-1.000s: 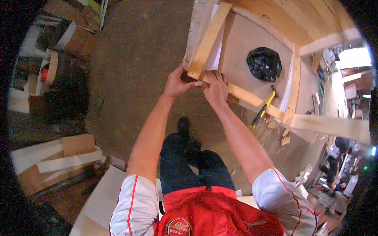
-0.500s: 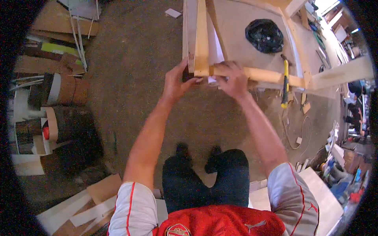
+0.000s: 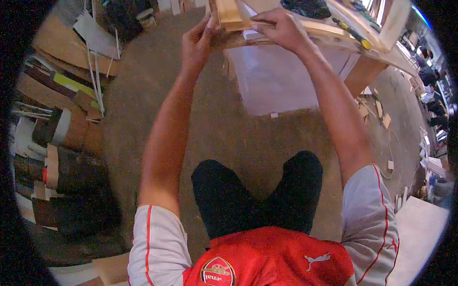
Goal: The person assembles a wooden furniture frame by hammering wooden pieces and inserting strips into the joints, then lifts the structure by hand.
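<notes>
A light wooden frame [image 3: 229, 21] rises at the top of the head view, with a white panel [image 3: 276, 81] on its side facing me. My left hand [image 3: 196, 45] is closed at the frame's left corner, thumb and fingers pressed about its outer edge. On the front rail, just right of that corner, my right hand [image 3: 284, 31] grips with bent fingers. Close to its fingertips a white strip [image 3: 250, 34] shows at the rail; whether the fingers touch it I cannot tell. A hammer [image 3: 352, 33] with a yellow and black handle lies across the rail further right.
A black plastic bag [image 3: 307, 7] sits on the frame's top. Stacked boards and boxes [image 3: 81, 119] line the left side. Wood offcuts [image 3: 379, 109] and a cable [image 3: 392, 152] lie on the floor to the right. Another person [image 3: 426, 71] is at the far right.
My view has tipped down and nearer, so the frame sits higher and its white front panel shows. Both hands remain at the same corner and rail. My knees have spread apart.
</notes>
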Available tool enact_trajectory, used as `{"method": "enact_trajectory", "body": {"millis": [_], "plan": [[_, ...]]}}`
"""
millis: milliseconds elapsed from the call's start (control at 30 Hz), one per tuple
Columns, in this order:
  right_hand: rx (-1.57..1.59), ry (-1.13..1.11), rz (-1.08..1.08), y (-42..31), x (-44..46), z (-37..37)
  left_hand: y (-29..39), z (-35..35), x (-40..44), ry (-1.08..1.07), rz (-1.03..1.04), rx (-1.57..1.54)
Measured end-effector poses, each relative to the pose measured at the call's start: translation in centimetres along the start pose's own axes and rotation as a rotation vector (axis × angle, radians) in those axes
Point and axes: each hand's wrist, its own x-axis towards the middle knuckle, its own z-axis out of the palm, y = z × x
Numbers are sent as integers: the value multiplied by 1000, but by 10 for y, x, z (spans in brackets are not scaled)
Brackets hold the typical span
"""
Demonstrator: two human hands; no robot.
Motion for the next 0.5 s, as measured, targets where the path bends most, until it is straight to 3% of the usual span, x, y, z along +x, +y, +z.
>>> {"method": "enact_trajectory", "body": {"millis": [67, 133, 167, 233, 300, 333, 400, 467, 500], "plan": [[26, 108, -46, -16, 6, -12, 28, -12, 16, 22, 47, 174], [-153, 209, -128, -14, 23, -9, 11, -26, 42, 21, 69, 327], [-147, 157, -34, -19, 27, -9, -2, -34, 52, -2, 52, 377], [-100, 152, 35, -14, 31, 0, 34, -24, 37, 103, 63, 178], [-12, 132, 102, -19, 26, -16, 28, -21, 37, 60, 32, 55], [41, 55, 199, -27, 25, -23, 35, -23, 32, 54, 116, 128], [-2, 111, 200, -37, 22, -29, 43, -19, 26, 82, 120, 267], [-27, 161, 188, -41, 24, -32, 29, -10, 36, 140, -40, 391], [-32, 176, 184, -43, 20, -31, 22, -8, 36, 138, 13, 267]]}}
